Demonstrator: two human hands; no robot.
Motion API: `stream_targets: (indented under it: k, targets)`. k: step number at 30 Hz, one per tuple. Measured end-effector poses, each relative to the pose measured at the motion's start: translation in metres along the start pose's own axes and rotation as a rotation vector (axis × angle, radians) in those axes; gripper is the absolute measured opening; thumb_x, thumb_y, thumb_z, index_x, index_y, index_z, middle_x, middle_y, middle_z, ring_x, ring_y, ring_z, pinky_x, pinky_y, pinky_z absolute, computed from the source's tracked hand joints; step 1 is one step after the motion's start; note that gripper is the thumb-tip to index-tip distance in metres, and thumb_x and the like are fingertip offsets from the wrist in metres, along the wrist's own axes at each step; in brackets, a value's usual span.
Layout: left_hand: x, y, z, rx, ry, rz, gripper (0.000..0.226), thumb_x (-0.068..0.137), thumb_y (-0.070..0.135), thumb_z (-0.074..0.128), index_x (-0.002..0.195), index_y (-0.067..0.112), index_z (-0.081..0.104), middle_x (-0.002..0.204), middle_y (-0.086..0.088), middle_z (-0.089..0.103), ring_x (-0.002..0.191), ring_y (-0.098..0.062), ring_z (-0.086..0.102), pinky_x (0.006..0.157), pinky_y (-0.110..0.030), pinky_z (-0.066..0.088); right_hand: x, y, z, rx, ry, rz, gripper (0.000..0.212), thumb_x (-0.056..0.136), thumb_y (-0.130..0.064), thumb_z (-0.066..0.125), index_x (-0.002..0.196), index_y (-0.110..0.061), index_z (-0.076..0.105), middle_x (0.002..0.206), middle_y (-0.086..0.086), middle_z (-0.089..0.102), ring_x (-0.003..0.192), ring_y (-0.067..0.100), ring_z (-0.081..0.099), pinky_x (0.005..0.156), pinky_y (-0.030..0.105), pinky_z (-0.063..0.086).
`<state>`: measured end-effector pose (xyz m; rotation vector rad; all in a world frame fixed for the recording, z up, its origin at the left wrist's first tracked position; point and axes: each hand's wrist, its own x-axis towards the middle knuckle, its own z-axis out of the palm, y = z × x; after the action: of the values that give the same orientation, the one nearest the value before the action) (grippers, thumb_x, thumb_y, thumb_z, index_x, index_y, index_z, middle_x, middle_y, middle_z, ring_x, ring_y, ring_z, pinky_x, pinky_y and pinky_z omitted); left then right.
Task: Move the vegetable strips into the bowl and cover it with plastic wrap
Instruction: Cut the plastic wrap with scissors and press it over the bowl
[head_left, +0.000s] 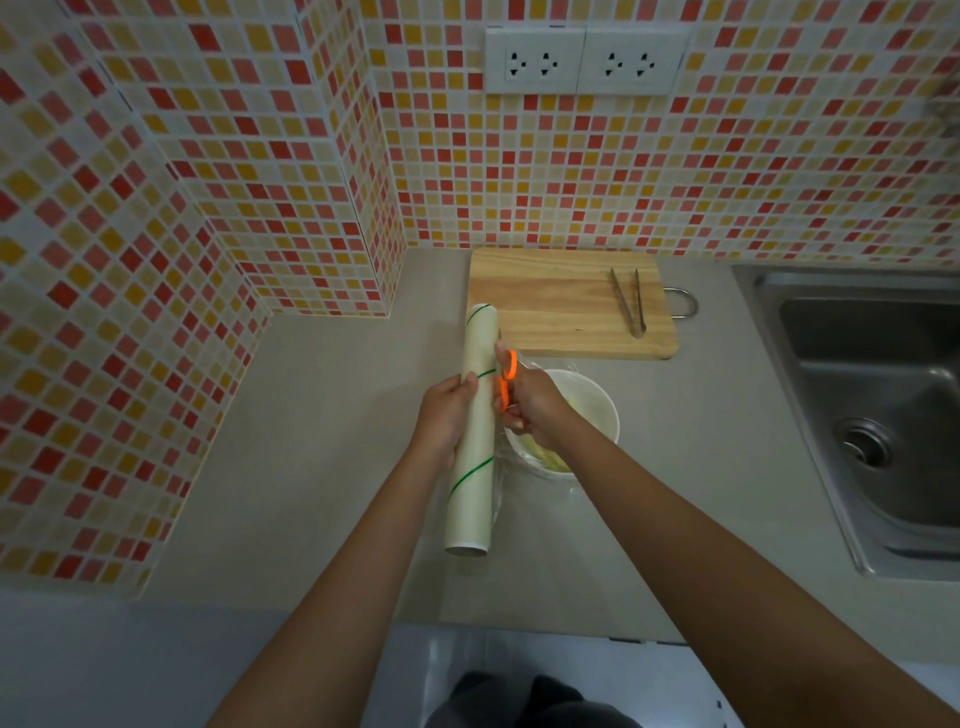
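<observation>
Two bare forearms reach out from the near edge over the grey bench (322, 415). The left hand (445, 415) has its grip clenched around the middle of a pale plastic wrap roll (474, 431) with green stripes, held lengthwise from near to far. Just to its right, the right hand (530, 402) grips orange-handled scissors (507, 379), fingers through the loops, blades against the roll's right edge. Clear film stretches from the roll over a white bowl (605, 410) under the right wrist; pale vegetable strips (540, 452) lie inside. Farther off, metal tongs (628, 301) rest on a wooden cutting board (561, 306). A steel sink (872, 395) sits to the right.
</observation>
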<state>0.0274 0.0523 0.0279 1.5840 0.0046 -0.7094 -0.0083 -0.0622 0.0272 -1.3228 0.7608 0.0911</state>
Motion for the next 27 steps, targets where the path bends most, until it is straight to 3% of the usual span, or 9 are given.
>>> stream_targets:
  k: [3,8,13,19,24,27]
  targets:
    - [0.001,-0.001,0.0,-0.014,-0.005,-0.013,0.032,0.098,0.02,0.046,0.106,-0.004,0.065,0.092,-0.026,0.064,0.079,-0.033,0.06,0.081,-0.05,0.051,0.006,-0.005,-0.002,0.011,-0.001,0.009,0.059,0.083,-0.069,0.045,0.062,-0.014,0.045,0.051,0.006,0.05,0.028,0.013,0.029,0.035,0.012,0.017]
    - [0.001,-0.004,-0.001,0.012,-0.006,-0.004,0.033,0.097,0.023,0.047,0.109,-0.001,0.066,0.1,-0.03,0.066,0.082,-0.033,0.061,0.082,-0.05,0.052,0.016,-0.006,-0.005,0.021,0.006,-0.024,0.061,0.084,-0.065,0.05,0.055,-0.011,0.045,0.041,0.001,0.05,0.025,0.012,0.029,0.035,0.013,0.018]
    - [-0.002,-0.004,-0.002,0.004,-0.014,-0.008,0.032,0.097,0.023,0.048,0.109,0.001,0.067,0.098,-0.027,0.067,0.082,-0.031,0.061,0.077,-0.042,0.05,0.02,-0.012,-0.007,0.032,-0.02,0.009,0.059,0.081,-0.07,0.048,0.06,-0.014,0.045,0.047,0.003,0.051,0.027,0.013,0.03,0.034,0.013,0.019]
    - [-0.004,-0.005,-0.003,-0.011,-0.017,-0.015,0.031,0.097,0.023,0.048,0.111,0.001,0.066,0.096,-0.024,0.066,0.083,-0.031,0.06,0.079,-0.042,0.049,0.024,-0.02,-0.011,0.049,0.005,-0.052,0.062,0.085,-0.061,0.052,0.052,-0.009,0.047,0.051,0.008,0.042,0.024,0.011,0.028,0.034,0.012,0.019]
    - [-0.008,-0.01,-0.011,-0.021,0.039,-0.019,0.025,0.097,0.024,0.049,0.099,0.009,0.068,0.086,-0.016,0.067,0.073,-0.027,0.061,0.074,-0.039,0.05,0.02,-0.044,-0.012,0.083,0.045,-0.006,0.066,0.081,-0.073,0.044,0.067,-0.008,0.051,0.053,0.008,0.057,0.03,0.016,0.04,0.034,0.014,0.023]
    - [-0.008,-0.018,-0.023,0.071,0.139,0.054,0.025,0.096,0.026,0.048,0.095,0.008,0.066,0.082,-0.013,0.063,0.072,-0.024,0.057,0.073,-0.037,0.047,0.009,-0.054,-0.032,0.167,0.092,-0.083,0.056,0.085,-0.061,0.05,0.071,-0.007,0.057,0.062,0.011,0.064,0.034,0.016,0.05,0.037,0.018,0.031]
